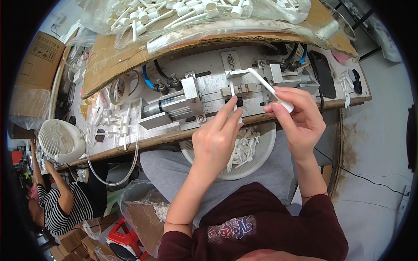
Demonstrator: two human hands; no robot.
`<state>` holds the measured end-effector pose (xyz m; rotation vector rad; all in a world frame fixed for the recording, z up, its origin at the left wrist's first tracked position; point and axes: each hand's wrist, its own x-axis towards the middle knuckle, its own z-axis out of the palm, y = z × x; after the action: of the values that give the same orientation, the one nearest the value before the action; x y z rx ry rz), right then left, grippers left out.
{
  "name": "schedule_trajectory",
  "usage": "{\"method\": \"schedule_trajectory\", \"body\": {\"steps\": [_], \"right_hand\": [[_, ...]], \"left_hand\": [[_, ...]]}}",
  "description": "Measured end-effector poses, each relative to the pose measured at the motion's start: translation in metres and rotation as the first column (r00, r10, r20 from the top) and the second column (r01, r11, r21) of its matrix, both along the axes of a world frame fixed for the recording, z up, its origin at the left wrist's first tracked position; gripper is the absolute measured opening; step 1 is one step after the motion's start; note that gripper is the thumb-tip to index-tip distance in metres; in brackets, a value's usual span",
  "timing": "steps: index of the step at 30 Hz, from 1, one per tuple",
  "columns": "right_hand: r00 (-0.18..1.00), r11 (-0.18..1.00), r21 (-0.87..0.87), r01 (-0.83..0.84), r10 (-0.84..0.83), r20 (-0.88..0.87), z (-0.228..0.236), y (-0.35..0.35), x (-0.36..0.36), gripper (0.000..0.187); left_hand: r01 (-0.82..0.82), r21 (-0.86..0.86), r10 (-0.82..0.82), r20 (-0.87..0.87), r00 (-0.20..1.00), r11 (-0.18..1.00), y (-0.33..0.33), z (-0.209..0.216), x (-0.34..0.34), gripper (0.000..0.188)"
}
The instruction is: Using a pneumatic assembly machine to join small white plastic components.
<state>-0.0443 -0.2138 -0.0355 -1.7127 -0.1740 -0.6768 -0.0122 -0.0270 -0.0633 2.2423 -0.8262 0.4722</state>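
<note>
My right hand (302,122) pinches a long-handled white plastic scoop (262,81), its handle pointing up and left and its rounded end between my fingers. My left hand (213,141) has its fingertips on a second slim white plastic piece (233,90), which lies against a small metal jig block (249,88); its far side is hidden by the fingers. To the left of the jig stands a metal clamp with an air cylinder (190,93), and a matching cylinder unit (300,82) faces it from the right.
A cardboard shelf (126,65) above the bench carries a heap of white scoops (174,13). On my lap a white basket (271,143) holds small white pieces. A fan (61,140), tape rolls (119,90) and a phone (322,74) lie around. Another person (72,209) works at far left.
</note>
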Motion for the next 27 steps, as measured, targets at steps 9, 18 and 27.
{"method": "schedule_trajectory", "body": {"steps": [9, 18, 27], "right_hand": [[0.968, 0.926, 0.356, -0.124, 0.192, -0.161, 0.015, 0.001, -0.002, 0.036], [0.96, 0.989, 0.029, -0.144, 0.146, -0.24, 0.012, -0.004, -0.017, 0.037], [0.994, 0.725, -0.689, 0.011, 0.069, 0.088, -0.018, 0.011, 0.005, 0.026]], "left_hand": [[-0.076, 0.234, 0.054, 0.097, 0.994, 0.969, -0.005, 0.011, 0.01, 0.026], [0.079, 0.012, -0.078, -0.102, 0.992, 0.997, 0.006, 0.039, 0.021, 0.027], [-0.084, -0.093, 0.112, 0.367, 0.923, 0.992, 0.009, 0.11, 0.12, 0.025]]}}
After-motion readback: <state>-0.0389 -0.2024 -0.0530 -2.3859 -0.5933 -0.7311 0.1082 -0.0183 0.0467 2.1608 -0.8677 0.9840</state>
